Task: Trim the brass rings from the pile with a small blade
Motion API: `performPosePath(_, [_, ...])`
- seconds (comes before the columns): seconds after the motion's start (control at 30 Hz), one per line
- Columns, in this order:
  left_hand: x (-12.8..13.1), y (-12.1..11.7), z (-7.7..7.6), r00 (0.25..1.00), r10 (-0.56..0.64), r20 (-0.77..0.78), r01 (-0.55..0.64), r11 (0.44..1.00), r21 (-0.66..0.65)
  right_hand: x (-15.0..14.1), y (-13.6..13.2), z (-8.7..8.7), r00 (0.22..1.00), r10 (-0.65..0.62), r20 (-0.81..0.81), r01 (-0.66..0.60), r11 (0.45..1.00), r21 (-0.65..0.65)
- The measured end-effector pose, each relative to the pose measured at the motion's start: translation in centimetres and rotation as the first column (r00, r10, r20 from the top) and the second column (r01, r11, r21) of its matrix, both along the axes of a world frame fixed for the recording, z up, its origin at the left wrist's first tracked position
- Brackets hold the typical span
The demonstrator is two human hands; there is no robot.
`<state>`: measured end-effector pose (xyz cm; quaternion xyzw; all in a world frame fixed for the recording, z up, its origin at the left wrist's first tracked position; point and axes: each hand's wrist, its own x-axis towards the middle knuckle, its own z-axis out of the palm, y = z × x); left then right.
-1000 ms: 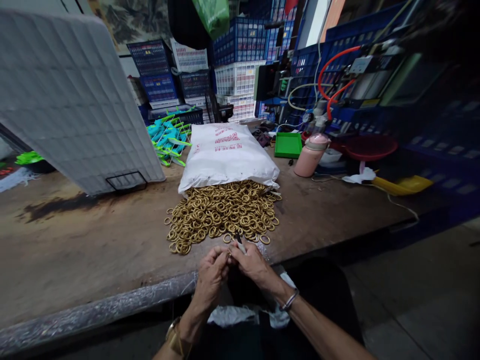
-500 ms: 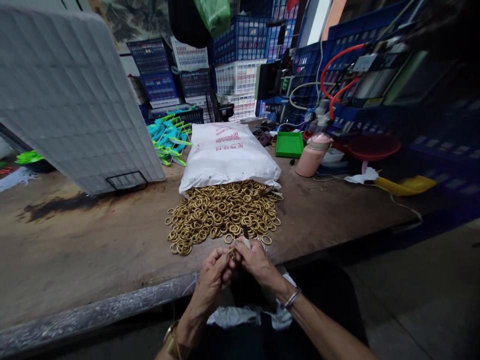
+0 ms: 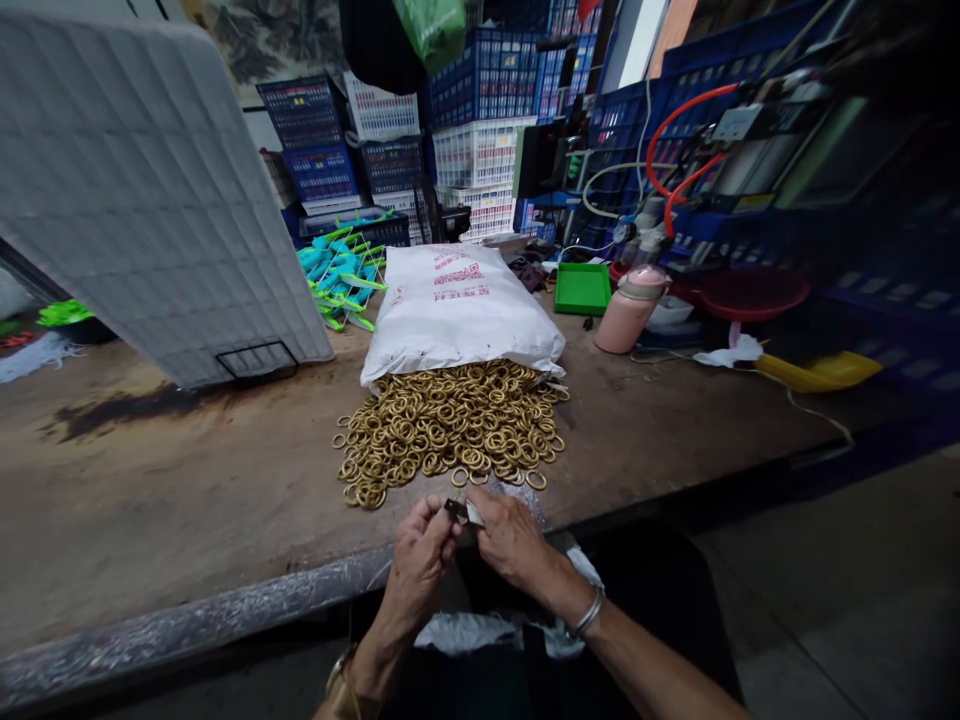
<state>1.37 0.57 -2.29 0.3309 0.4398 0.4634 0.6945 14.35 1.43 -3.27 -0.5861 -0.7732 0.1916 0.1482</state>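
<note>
Just past the table's front edge, my left hand (image 3: 417, 555) is pinched closed on a small gold ring, mostly hidden by the fingers. My right hand (image 3: 516, 545) grips a small knife (image 3: 466, 512) with a pale handle and a dark blade. The blade points left and meets the fingertips of my left hand; whether it touches the ring I cannot tell. Beyond both hands lies a heap of gold rings (image 3: 450, 425), spilling from the open end of a white sack (image 3: 457, 320) with red print. A few rings lie loose at the near edge of the heap.
A tall pale panel (image 3: 165, 200) stands at the left of the wooden table (image 3: 225, 490). Behind it are blue and green plastic pieces (image 3: 345, 275). A green tray (image 3: 583, 290), a pink bottle (image 3: 631, 315) and a yellow scoop (image 3: 821, 372) stand to the right. Stacked crates (image 3: 484, 155) fill the back.
My right hand has turned the knife from pointing up and away to pointing left, bringing its blade to my left fingertips. The left hand stays nearly in place; the view has shifted slightly.
</note>
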Motion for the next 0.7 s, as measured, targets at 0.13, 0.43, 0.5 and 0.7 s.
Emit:
performPosePath(0.13, [-1.0, -0.8, 0.6, 0.999, 0.005, 0.039, -0.005, 1.000, 0.000, 0.5, 0.6, -0.3, 0.992, -0.083, 0.097, 0.085, 0.996, -0.020])
performPosePath(0.43, [-3.8, -0.1, 0.6, 0.948, 0.157, 0.275, -0.113, 0.979, -0.170, -0.1, 0.2, -1.4, 0.997, -0.075, 0.000, 0.075, 0.994, 0.080])
performPosePath(0.5, [-3.9, 0.1, 0.0, 0.938, 0.187, 0.291, -0.131, 0.971, -0.200, -0.5, 0.0, -1.3, 0.997, -0.072, 0.008, 0.071, 0.994, 0.084])
performPosePath(0.7, [-4.2, 0.2, -0.1, 0.907, 0.199, 0.370, -0.111, 0.963, -0.247, -1.2, 0.0, -0.9, 0.998, -0.049, 0.029, 0.048, 0.998, 0.044])
